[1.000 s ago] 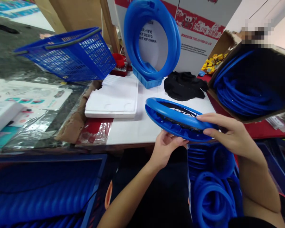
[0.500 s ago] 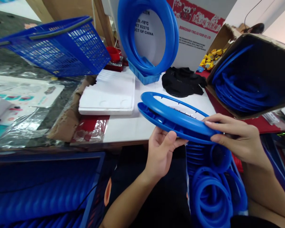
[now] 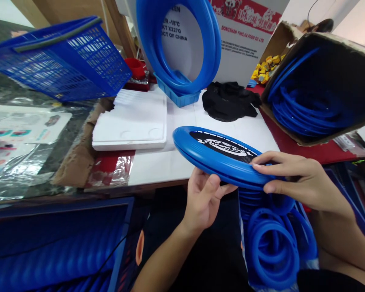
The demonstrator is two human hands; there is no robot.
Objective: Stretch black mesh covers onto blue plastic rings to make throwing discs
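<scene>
A blue ring disc (image 3: 209,156) is held tilted above the front edge of the white work surface. Black mesh with white lettering (image 3: 228,148) fills its middle. The upper and lower rings lie close together, with a thin gap along the near side. My left hand (image 3: 202,198) grips the disc's near edge from below. On the right edge, my right hand (image 3: 295,178) pinches the rim, thumb at the side and fingers on top. Beyond the disc, black fabric pieces (image 3: 229,101) lie in a pile, and large blue rings (image 3: 211,48) stand upright in a light blue tray (image 3: 182,99).
White foam slabs (image 3: 130,121) lie left of the disc, below a blue basket (image 3: 79,61). An open carton (image 3: 361,61) with blue rings leans at the right. More blue rings (image 3: 273,259) fill a container below, and a blue crate (image 3: 121,243) stands lower left.
The upper ring has come down nearly flush on the lower one, narrowing the gap. The mesh with lettering now shows inside the disc. The camera view has shifted slightly.
</scene>
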